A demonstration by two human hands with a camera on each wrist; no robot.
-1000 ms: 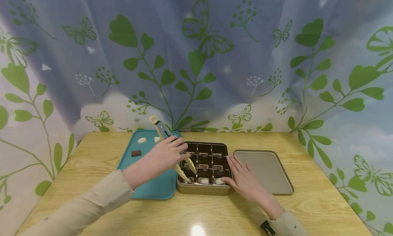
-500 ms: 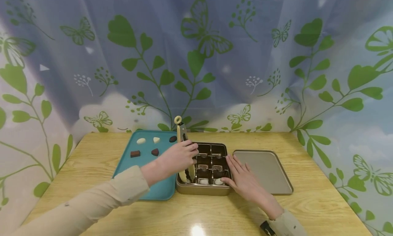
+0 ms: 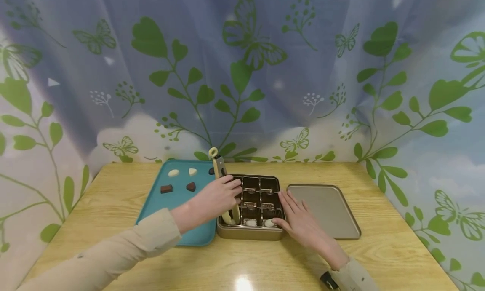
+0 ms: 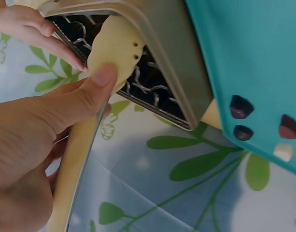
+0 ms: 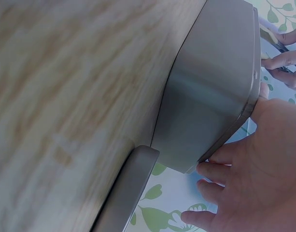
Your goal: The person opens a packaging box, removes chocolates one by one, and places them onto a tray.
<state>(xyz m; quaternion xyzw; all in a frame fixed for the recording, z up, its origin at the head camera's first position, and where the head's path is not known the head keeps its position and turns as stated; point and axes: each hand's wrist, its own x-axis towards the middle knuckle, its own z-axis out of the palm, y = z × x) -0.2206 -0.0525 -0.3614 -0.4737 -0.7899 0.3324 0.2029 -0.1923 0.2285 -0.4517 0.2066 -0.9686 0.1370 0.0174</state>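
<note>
My left hand [image 3: 214,198] grips a pair of kitchen tongs [image 3: 219,166] with pale yellow handles and tips. They stand nearly upright, their scalloped tips [image 4: 116,48] down in the front left compartment of a bronze tin [image 3: 250,233]. The tips hide what lies in that compartment. A dark divider splits the tin into several cells. White pieces that look like chocolates lie in the front middle cell [image 3: 250,222] and the front right cell [image 3: 269,222]. My right hand [image 3: 301,223] rests along the tin's right rim, fingers straight and spread, thumb at the front corner.
Left of the tin lies a teal tray [image 3: 201,236] with a white oval piece [image 3: 173,173], a white triangular piece [image 3: 193,172], a brown block [image 3: 166,189] and several other dark chocolates. A flat bronze lid [image 3: 326,211] lies right of the tin. A patterned curtain [image 3: 242,93] hangs behind the table.
The tongs have swung from a left slant to nearly upright, and their spread tips have drawn closer in the front left cell. My left hand moved right, then slightly back. My right hand stayed put.
</note>
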